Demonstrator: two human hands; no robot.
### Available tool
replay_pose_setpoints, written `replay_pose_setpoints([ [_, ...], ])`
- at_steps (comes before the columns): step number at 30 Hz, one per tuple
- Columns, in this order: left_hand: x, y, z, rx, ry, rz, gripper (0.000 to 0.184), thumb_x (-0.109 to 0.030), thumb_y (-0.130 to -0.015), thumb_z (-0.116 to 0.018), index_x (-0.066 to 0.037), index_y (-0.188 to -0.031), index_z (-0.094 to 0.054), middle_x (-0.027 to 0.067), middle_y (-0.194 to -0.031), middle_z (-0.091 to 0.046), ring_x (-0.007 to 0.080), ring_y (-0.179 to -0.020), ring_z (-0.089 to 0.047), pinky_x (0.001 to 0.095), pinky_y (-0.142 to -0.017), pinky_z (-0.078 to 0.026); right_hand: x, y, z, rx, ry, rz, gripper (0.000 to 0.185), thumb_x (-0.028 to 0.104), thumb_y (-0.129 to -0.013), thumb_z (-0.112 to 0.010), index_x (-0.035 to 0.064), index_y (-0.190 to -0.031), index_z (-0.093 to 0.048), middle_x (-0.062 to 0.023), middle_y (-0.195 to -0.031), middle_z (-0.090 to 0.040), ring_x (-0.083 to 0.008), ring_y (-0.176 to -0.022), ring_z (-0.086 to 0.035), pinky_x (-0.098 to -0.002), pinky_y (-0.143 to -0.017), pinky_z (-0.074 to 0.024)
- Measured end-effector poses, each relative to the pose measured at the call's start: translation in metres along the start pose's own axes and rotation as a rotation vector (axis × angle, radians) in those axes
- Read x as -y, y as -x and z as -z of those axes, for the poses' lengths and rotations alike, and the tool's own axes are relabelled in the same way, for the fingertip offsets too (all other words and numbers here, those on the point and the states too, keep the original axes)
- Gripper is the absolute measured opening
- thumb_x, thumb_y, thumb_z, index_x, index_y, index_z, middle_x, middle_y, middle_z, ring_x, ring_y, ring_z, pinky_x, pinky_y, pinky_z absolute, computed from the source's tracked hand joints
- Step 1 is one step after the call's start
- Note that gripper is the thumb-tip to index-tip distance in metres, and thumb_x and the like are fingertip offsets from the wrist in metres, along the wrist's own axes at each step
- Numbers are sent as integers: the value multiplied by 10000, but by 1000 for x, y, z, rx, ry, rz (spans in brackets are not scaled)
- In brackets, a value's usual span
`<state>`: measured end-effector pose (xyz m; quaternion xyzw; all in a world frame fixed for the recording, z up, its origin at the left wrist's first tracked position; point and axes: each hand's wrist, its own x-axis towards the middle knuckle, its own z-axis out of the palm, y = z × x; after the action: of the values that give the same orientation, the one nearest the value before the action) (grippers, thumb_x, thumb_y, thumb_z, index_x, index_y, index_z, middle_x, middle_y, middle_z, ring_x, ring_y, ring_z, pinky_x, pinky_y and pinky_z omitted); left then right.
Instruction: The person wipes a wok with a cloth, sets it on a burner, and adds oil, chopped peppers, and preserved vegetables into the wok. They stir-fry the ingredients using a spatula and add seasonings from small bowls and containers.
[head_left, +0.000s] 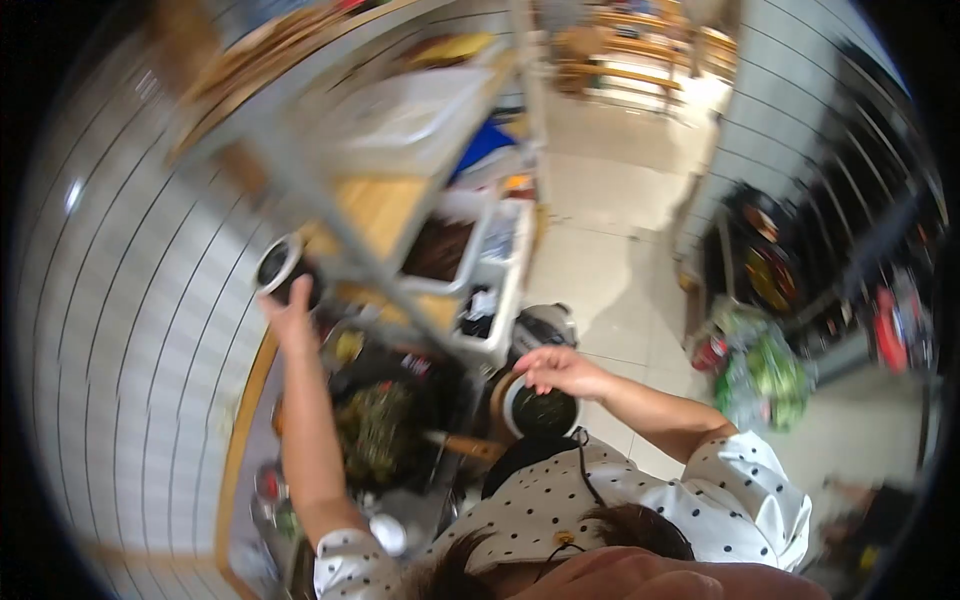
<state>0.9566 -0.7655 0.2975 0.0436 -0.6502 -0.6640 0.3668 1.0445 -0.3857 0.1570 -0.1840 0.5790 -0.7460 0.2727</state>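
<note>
My left hand (pixel 290 308) is wrapped round a dark jar (pixel 285 265) with a pale rim, held out at the left beside the shelf. My right hand (pixel 560 372) is over a round pot (pixel 543 408) with dark green contents; its fingers are curled together, and whether they hold anything is too small to tell. Between my arms, a dark tray (pixel 385 420) holds leafy greens. A wooden handle (pixel 468 446) lies across that tray's right side.
A metal shelf (pixel 400 300) with plastic bins (pixel 440 240) stands ahead of the tray. Tiled wall (pixel 130 300) runs along the left. Bags of green vegetables (pixel 770 375) sit on the floor at right by a black rack (pixel 850 220). Wooden furniture (pixel 630 50) is far ahead.
</note>
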Motion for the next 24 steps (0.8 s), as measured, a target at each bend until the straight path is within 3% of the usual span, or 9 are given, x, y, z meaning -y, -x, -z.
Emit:
replay_pose_setpoints([
  [6,93,-91,-43,125,-226,-201,689,-174,-770,-703,27,-1303,-316,155,-1243,-461,246,-1045,-485,327,-926,-369,-40,60,39,-198,8,-101,220,164,-881,-556,54,-1071,-559,9,-837,-578,-59,-701,-514,-194,-624,-439],
  [10,110,-110,-58,183,-559,-358,794,-369,-772,-703,88,-1304,-332,218,-1352,-364,293,-1224,-342,335,-1053,-215,-44,90,56,-283,-57,-87,241,159,-882,-555,31,-1086,-551,5,-844,-575,-69,-710,-516,-211,-642,-450],
  [16,127,-139,-59,360,-686,-288,836,-534,-797,-597,99,-1289,-358,204,-1358,-372,310,-1221,-370,324,-1036,-268,-43,75,95,-258,-1,-65,231,150,-868,-569,15,-1056,-573,-8,-840,-589,-72,-691,-526,-218,-615,-456],
  [18,167,-192,-15,308,-1037,-69,923,-661,-781,-499,89,-1301,-359,187,-1354,-384,275,-1229,-374,311,-1027,-284,-34,72,98,-223,50,-63,224,156,-856,-583,19,-1034,-587,-11,-820,-590,-69,-670,-528,-220,-595,-457],
  [19,77,-120,-57,431,-901,148,906,-679,-779,-480,82,-1266,-420,174,-1307,-442,262,-1170,-430,307,-1001,-321,-27,67,99,-221,75,-44,221,162,-849,-592,22,-1020,-595,-13,-807,-589,-67,-656,-530,-220,-583,-458],
  [20,105,-148,-41,490,-868,132,883,-686,-778,-470,77,-1221,-480,163,-1264,-484,251,-1124,-460,293,-988,-335,-23,62,105,-163,199,26,214,179,-841,-604,24,-989,-602,-17,-804,-581,-70,-661,-544,-225,-586,-466],
  [22,113,-147,-49,352,-1081,-19,876,-674,-783,-471,90,-1211,-475,189,-1272,-483,303,-1167,-444,316,-1011,-319,-25,52,108,-200,159,58,236,193,-820,-614,20,-977,-583,-23,-788,-565,-87,-652,-549,-244,-573,-459],
  [23,166,-194,-22,147,-1212,-606,880,-654,-786,-489,107,-1225,-437,203,-1301,-450,331,-1205,-405,311,-1024,-304,-28,49,112,-181,213,159,251,195,-814,-614,13,-983,-576,-23,-782,-568,-88,-661,-543,-246,-578,-454],
  [24,130,-157,-33,107,-1335,-516,850,-615,-800,-512,100,-1248,-414,200,-1312,-440,322,-1214,-397,322,-1033,-296,-30,59,108,-188,222,176,251,192,-814,-614,9,-981,-575,-23,-779,-567,-89,-668,-543,-246,-584,-454],
])
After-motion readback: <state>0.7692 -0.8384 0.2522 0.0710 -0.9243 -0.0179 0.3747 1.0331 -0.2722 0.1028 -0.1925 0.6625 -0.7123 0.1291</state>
